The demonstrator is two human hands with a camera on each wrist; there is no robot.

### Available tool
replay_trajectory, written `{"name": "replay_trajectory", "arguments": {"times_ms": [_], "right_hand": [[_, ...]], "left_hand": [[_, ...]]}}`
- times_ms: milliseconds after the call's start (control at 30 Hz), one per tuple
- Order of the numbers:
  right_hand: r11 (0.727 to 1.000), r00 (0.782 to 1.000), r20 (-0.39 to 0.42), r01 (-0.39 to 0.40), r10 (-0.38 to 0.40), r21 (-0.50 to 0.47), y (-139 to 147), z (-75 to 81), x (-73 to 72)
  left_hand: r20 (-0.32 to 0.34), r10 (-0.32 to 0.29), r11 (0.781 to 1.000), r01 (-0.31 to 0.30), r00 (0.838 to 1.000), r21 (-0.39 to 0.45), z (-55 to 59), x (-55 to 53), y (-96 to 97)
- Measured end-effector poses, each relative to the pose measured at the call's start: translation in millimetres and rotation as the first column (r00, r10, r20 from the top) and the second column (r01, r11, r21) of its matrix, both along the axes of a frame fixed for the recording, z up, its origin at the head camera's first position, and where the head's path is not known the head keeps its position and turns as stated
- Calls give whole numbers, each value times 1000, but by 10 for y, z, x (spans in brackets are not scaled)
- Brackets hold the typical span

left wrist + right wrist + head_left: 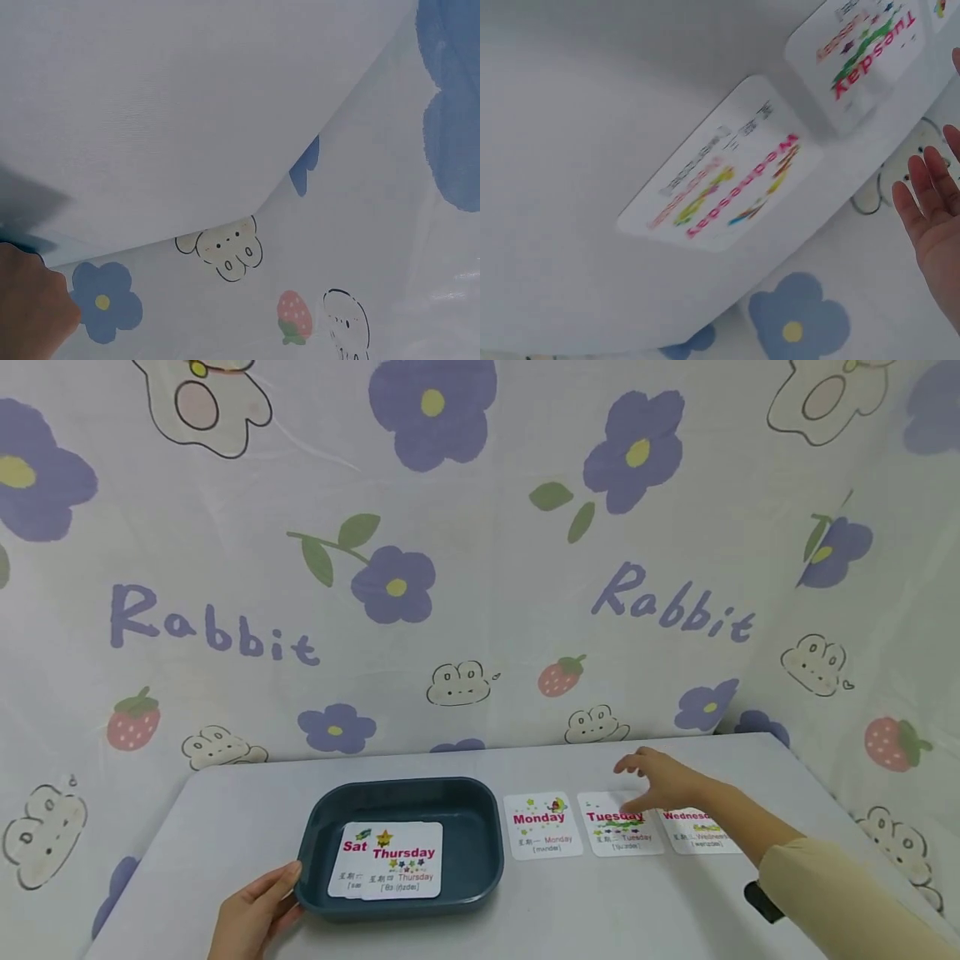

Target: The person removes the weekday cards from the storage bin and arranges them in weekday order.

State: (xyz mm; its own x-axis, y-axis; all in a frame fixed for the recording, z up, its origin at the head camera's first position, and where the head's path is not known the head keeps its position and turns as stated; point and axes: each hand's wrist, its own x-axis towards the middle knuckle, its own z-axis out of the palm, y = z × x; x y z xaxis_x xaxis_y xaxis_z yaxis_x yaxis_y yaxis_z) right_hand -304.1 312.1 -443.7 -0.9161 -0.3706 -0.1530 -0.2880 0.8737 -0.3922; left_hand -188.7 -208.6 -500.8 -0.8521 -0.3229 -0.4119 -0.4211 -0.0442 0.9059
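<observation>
My left hand (255,910) holds the left side of a dark blue-green tray (401,908), thumb at the rim and fingers against the outer wall. In the tray lie a Thursday card (405,868) and, partly hidden beneath it, a Sat card (347,864). Over the back edges of the Tuesday card (622,839) and the Wednesday card (724,169) hovers my right hand (663,781), fingers spread and slightly bent, with nothing in it. To the left of Tuesday, a Monday card (543,839) lies in the same row.
The white table (600,910) has its back edge close to a hanging cloth (495,610) printed with flowers and rabbits. A black object (763,902) shows at the right wrist, beside the sleeve.
</observation>
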Motion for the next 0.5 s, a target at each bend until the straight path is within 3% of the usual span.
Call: {"name": "replay_trajectory", "arguments": {"times_ms": [233, 500], "right_hand": [[991, 997, -18, -81, 80, -102, -705, 102, -17], [981, 988, -13, -152, 151, -121, -1316, 209, -63]], "left_hand": [[7, -2, 1000, 2, 1000, 12, -2, -3, 5], [7, -7, 1000, 7, 1000, 20, -7, 5, 3]]}}
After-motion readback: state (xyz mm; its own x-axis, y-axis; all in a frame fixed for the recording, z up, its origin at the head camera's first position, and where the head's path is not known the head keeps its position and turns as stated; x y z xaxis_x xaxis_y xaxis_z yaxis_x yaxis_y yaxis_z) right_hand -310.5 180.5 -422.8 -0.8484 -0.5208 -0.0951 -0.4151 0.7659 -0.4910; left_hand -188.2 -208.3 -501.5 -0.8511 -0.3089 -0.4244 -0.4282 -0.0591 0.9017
